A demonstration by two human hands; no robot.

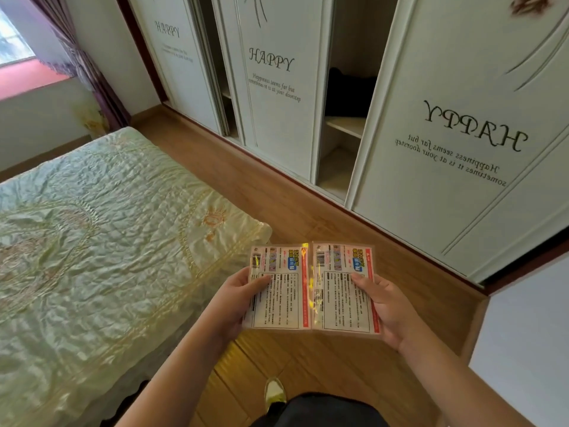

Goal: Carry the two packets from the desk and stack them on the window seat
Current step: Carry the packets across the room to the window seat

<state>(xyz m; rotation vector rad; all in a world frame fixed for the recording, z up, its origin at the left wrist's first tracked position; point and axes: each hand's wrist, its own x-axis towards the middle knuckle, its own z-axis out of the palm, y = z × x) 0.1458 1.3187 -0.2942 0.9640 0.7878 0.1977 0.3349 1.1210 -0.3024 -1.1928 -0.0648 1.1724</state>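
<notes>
wardrobe (431, 97) fills the top and right, white sliding doors with "happy" lettering, the rightmost one mirrored. two doors slid apart, gap shows shelves and something dark (349, 94) on one shelf. bed (92, 226) takes the left side, pale green shiny quilted cover with gold and orange embroidery, wrinkled. wood floor (308, 211) runs between bed and wardrobe, a strip of light on it near the bottom. white wall or panel (529, 340) at lower right. window (12, 41) top left corner with a pink ledge (27, 78) under it and a purple curtain (89, 72) hanging beside.

person stands on the floor beside the bed corner, dark trousers (320, 411) and one shiny shoe (274, 391) at the bottom edge. both bare forearms reach forward.

left hand (237, 300) grips the left packet (278, 288), thumb pressed on top, fingers underneath. right hand (388, 309) grips the right packet (343, 288) the same way, thumb on the printed face, fingers below. packets are flat, clear-wrapped, printed with text, barcodes and red edge strips, held side by side, inner edges touching or slightly overlapping, cannot tell which. both are in the air above the floor, just beside the bed corner, well apart from the window ledge.
</notes>
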